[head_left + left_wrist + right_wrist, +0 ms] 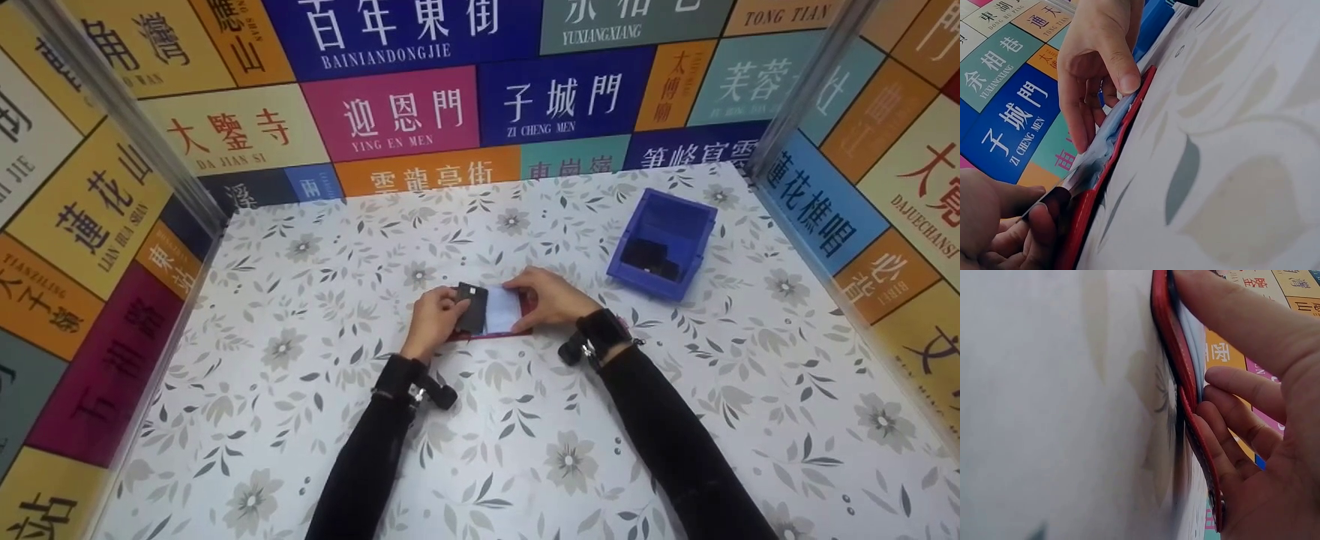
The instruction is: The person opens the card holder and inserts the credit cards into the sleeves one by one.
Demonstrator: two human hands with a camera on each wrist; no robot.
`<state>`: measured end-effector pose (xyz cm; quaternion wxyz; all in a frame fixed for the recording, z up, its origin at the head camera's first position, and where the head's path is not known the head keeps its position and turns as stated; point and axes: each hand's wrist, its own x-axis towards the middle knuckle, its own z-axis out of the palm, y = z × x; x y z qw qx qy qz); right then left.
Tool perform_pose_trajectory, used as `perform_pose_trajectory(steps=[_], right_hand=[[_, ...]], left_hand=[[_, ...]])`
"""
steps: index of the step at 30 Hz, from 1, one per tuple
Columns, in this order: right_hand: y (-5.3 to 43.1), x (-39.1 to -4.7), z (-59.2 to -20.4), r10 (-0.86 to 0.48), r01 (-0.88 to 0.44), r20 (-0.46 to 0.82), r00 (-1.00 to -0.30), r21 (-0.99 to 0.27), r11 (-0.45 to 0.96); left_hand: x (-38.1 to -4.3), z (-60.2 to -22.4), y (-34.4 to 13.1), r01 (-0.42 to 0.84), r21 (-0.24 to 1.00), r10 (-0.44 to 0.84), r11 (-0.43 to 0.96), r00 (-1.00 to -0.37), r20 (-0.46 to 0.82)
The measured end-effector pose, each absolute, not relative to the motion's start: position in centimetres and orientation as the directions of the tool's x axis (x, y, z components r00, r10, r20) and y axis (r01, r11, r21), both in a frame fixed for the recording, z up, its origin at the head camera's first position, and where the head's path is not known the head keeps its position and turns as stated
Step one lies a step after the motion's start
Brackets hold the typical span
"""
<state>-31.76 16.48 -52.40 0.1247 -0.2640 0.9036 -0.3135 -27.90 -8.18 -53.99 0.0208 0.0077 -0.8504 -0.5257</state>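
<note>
Nearest: black shirtsleeves [366, 450], 7 and 4 o'clock from centre (head cam), w/ wrist cams [439, 391] strapped at cuffs. In L hand [437, 319], approx. 9 o'clock: dk. chip card [474, 319], pinched betw. thumb & curled fingers, chip toward 12, over L part of red card holder [1080, 220]. Holder at centre, on floral-print tabletop [540, 420], clear plastic pockets [502, 310] exposed. In R hand [555, 298], 3 o'clock: holder's R side, thumb at near edge, fingers at far edge, moderately spread. Farther, 2 o'clock: blue plastic bin [647, 283], sm. black items [651, 256] inside, too dk. to ID. Farthest, 12: lettered wall panels [390, 112].
</note>
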Motion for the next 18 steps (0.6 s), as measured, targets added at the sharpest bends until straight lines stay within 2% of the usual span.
perform_pose_trajectory(steps=[11, 18], right_hand=[[16.46, -31.67, -52.30, -0.552, -0.400, -0.059, -0.832, -0.626, 0.670], [16.61, -31.69, -52.43, -0.578, -0.448, -0.016, -0.816, -0.616, 0.648]], left_hand=[[-27.99, -53.66, -7.99, -0.069, 0.879, -0.076, 0.472, -0.996, -0.037], [-27.84, -53.65, -8.13, -0.115, 0.892, -0.076, 0.437, -0.993, -0.091]])
